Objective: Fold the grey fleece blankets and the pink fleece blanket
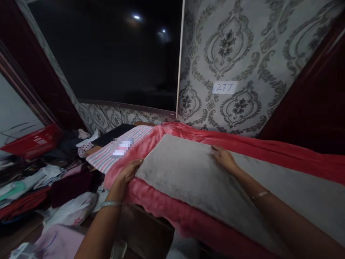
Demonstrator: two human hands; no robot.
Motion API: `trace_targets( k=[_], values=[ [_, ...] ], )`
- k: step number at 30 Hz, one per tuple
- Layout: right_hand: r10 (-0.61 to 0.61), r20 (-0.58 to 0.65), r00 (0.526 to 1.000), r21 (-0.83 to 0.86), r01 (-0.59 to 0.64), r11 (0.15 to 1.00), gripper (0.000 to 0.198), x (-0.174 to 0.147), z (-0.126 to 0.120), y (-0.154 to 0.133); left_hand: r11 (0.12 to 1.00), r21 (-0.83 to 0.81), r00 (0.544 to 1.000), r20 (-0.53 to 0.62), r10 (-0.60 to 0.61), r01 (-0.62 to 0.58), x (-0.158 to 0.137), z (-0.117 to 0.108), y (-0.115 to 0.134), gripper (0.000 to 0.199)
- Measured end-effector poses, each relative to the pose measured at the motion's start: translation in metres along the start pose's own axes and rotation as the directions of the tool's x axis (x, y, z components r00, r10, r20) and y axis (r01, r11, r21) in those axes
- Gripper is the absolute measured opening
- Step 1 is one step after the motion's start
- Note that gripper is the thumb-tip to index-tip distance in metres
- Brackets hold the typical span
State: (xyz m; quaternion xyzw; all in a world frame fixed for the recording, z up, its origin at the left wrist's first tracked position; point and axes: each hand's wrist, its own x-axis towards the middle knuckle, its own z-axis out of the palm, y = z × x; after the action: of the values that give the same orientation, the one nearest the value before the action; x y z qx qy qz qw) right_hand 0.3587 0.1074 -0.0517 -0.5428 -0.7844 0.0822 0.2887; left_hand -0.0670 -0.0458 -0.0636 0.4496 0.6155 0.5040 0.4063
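A: Locate the grey fabric.
B: The grey fabric [178,165] lies flat on a red blanket [258,144], with its narrower end at the left and its length running off to the right.

A: State of the left hand?
B: The left hand [129,172] is nearly closed, fingers bent on the left corner of the grey fabric, gripping its edge.

A: Right hand?
B: The right hand [223,158] is partly curled at the far edge of the same fabric, fingertips touching it. Whether it pinches the cloth cannot be determined.

A: Adjacent items?
B: Left of the fabric, a striped cloth [101,159] adjoins the red blanket. Farther left are piled clothes [68,185] and a red basket [33,142].

A: Background?
B: A dark television screen [107,54] and a patterned wall [199,43] bearing a paper label [225,87] marked 277.
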Motion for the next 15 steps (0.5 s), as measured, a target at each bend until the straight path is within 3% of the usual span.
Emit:
trace_targets(
  k=[3,6,12,15],
  values=[
    [-0.064,0.102,0.993,-0.071,0.071,0.995,0.047,0.042,0.030,-0.040,0.972,-0.212,0.987,0.138,-0.076,0.105,0.002,-0.002,-0.003,0.037],
    [-0.060,0.176,0.983,-0.111,0.080,0.991,0.046,0.069,0.052,-0.060,0.961,-0.252,0.986,0.150,-0.078,0.115,0.002,-0.001,-0.005,0.043],
    [0.010,0.259,0.966,-0.157,0.031,0.987,0.046,0.103,0.091,-0.060,0.965,-0.250,0.989,0.140,-0.039,0.073,0.004,0.006,-0.018,0.056],
    [0.040,0.229,0.973,-0.179,0.002,0.984,0.044,0.110,0.104,-0.053,0.956,-0.291,0.990,0.138,-0.007,0.048,0.004,0.008,-0.023,0.054]
  ],
)
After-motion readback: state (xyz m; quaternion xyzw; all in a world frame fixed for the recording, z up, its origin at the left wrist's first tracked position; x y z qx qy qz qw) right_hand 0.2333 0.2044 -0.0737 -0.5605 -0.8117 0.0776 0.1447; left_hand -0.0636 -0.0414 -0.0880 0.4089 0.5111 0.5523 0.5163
